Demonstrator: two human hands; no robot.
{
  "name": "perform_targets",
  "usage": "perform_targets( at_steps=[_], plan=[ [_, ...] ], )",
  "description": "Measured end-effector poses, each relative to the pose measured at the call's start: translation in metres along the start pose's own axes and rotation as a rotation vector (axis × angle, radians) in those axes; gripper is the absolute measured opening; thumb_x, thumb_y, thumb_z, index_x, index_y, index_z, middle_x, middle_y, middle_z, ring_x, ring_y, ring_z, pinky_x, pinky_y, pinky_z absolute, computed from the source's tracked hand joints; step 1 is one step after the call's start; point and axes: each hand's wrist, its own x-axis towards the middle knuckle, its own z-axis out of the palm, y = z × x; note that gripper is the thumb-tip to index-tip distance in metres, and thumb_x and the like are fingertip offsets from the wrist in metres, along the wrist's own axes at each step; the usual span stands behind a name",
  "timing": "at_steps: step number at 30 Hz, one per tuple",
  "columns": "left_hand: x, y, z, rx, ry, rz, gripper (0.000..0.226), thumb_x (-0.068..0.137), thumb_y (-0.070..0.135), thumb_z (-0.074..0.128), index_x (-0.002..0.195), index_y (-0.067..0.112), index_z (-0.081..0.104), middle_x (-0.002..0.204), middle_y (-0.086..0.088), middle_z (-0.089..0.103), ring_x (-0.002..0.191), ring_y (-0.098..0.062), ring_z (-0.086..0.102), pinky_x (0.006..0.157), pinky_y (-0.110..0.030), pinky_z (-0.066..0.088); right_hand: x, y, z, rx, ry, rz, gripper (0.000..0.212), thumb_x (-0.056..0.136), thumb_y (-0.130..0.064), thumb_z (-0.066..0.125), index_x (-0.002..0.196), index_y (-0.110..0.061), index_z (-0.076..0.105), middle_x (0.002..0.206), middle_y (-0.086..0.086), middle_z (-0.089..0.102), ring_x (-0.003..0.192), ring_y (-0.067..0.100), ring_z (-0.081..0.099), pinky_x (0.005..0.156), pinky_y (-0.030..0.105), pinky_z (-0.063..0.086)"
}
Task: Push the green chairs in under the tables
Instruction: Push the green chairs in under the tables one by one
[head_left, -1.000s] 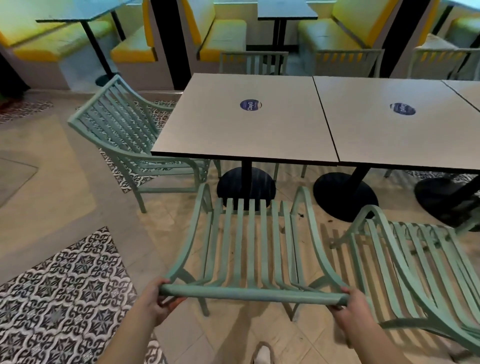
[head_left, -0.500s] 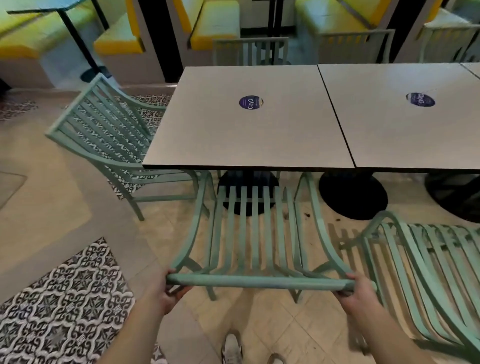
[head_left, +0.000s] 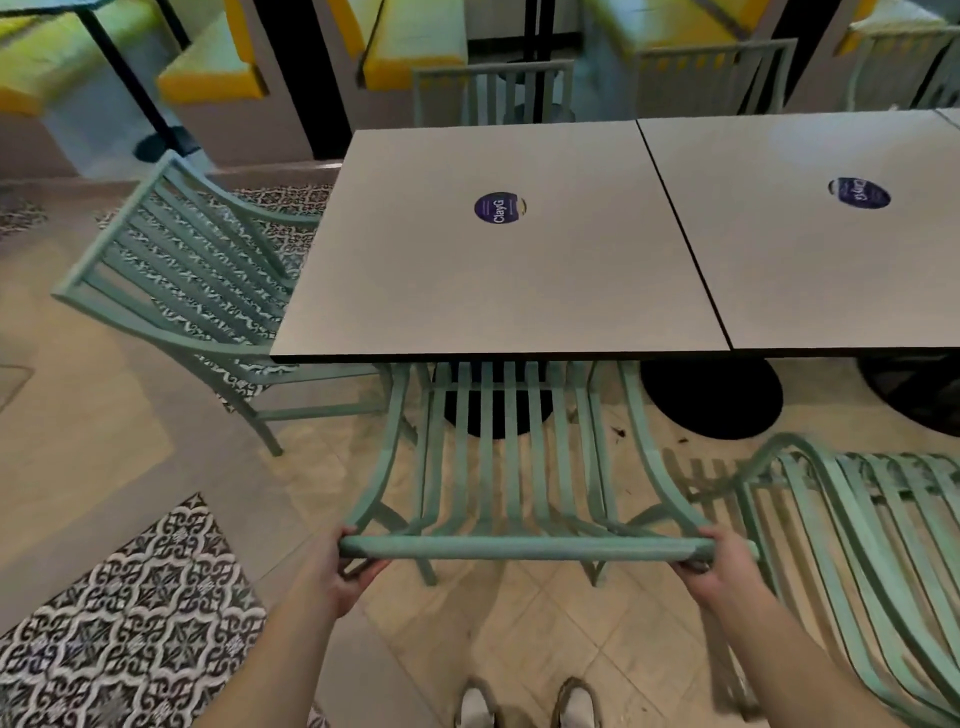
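Head view: both hands grip the top rail of a green slatted chair (head_left: 511, 467) that faces the near edge of a grey square table (head_left: 498, 280). The left hand (head_left: 340, 571) has its fingers curled round the rail's left end; the right hand (head_left: 719, 564) has its fingers curled round the right end. The front of the chair's seat lies under the table's near edge, with the table's black round base (head_left: 498, 415) seen through the slats; the backrest and rear legs stand out on the tiled floor (head_left: 545, 649). A second green chair (head_left: 192, 291) stands angled at the table's left edge, its seat partly under. A third green chair (head_left: 857, 545) stands apart, near right, before the adjoining table (head_left: 831, 260). A round purple sticker (head_left: 500, 207) sits at the middle of the first table's top. Two shoes (head_left: 530, 704) show at the bottom.
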Motion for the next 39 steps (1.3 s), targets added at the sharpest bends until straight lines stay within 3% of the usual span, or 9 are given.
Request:
perform_targets(
  at_steps=[8,11,14,16,22,25,29,33,39],
  plan=[
    [0.007,0.011,0.011,0.020,0.048,0.019,0.010,0.093,0.008,0.049,0.086,0.001,0.046,0.091,-0.016,0.049,0.074,-0.036,0.052,0.092,-0.051,0.046,-0.001,-0.005,0.018,-0.014,-0.001,-0.002,0.052,0.090,-0.004,0.050,0.140,-0.001,0.034,0.134,0.026,0.042,0.081,0.035,0.052,0.081,0.044,0.046],
    [0.008,0.016,0.014,0.035,0.040,0.016,0.011,0.093,0.008,0.048,0.085,0.001,0.047,0.089,-0.017,0.050,0.077,-0.036,0.053,0.086,-0.049,0.052,-0.002,-0.004,0.024,-0.001,-0.006,0.002,0.052,0.090,-0.003,0.051,0.140,-0.002,0.034,0.135,0.027,0.042,0.092,0.037,0.053,0.084,0.045,0.048],
    [0.010,0.024,0.015,0.040,0.037,0.009,0.009,0.092,0.008,0.049,0.087,0.001,0.049,0.089,-0.017,0.053,0.077,-0.034,0.054,0.043,-0.045,0.055,-0.002,-0.004,0.029,-0.003,-0.030,0.027,0.053,0.091,-0.003,0.051,0.140,-0.003,0.033,0.130,0.026,0.043,0.106,0.039,0.052,0.092,0.046,0.049],
    [0.012,0.029,0.015,0.037,0.035,0.009,0.007,0.091,0.008,0.050,0.091,0.002,0.051,0.091,-0.017,0.054,0.076,-0.032,0.055,0.033,-0.042,0.050,-0.002,-0.005,0.033,-0.012,-0.036,0.041,0.051,0.092,-0.003,0.050,0.140,-0.004,0.033,0.121,0.025,0.042,0.117,0.041,0.049,0.097,0.048,0.047],
    [0.017,0.037,0.019,-0.005,0.039,0.025,0.029,0.092,0.011,0.053,0.121,0.007,0.051,0.113,-0.019,0.055,0.080,-0.033,0.056,0.082,-0.044,0.051,-0.003,-0.008,0.048,-0.026,-0.038,0.043,0.051,0.092,-0.003,0.051,0.140,-0.003,0.033,0.135,0.026,0.040,0.113,0.040,0.049,0.089,0.046,0.048],
    [0.019,0.042,0.022,-0.002,0.046,0.020,0.036,0.092,0.013,0.054,0.127,0.006,0.050,0.118,-0.019,0.055,0.083,-0.036,0.057,0.084,-0.045,0.051,-0.003,-0.009,0.054,-0.030,-0.041,0.046,0.051,0.092,-0.003,0.051,0.139,-0.002,0.033,0.135,0.027,0.040,0.114,0.040,0.049,0.090,0.046,0.048],
    [0.022,0.049,0.029,0.019,0.061,0.018,0.032,0.092,0.012,0.054,0.123,0.004,0.051,0.097,-0.017,0.058,0.089,-0.037,0.058,0.072,-0.048,0.058,0.001,-0.010,0.062,-0.031,-0.043,0.062,0.049,0.091,-0.003,0.052,0.137,-0.002,0.035,0.130,0.027,0.043,0.108,0.039,0.051,0.094,0.048,0.048],
    [0.024,0.055,0.034,0.031,0.067,0.011,0.028,0.093,0.012,0.053,0.120,0.004,0.049,0.095,-0.018,0.057,0.103,-0.038,0.056,0.086,-0.048,0.049,0.004,-0.010,0.069,-0.026,-0.039,0.066,0.050,0.090,-0.003,0.053,0.137,-0.003,0.034,0.123,0.024,0.044,0.114,0.041,0.051,0.094,0.050,0.049],
    [0.023,0.056,0.038,-0.014,0.080,-0.020,0.028,0.094,0.013,0.053,0.120,0.003,0.049,0.116,-0.018,0.056,0.114,-0.037,0.056,0.089,-0.050,0.050,0.007,-0.011,0.072,-0.017,-0.022,0.066,0.046,0.088,-0.004,0.056,0.131,-0.005,0.038,0.123,0.025,0.046,0.106,0.040,0.053,0.095,0.052,0.049]
  ],
)
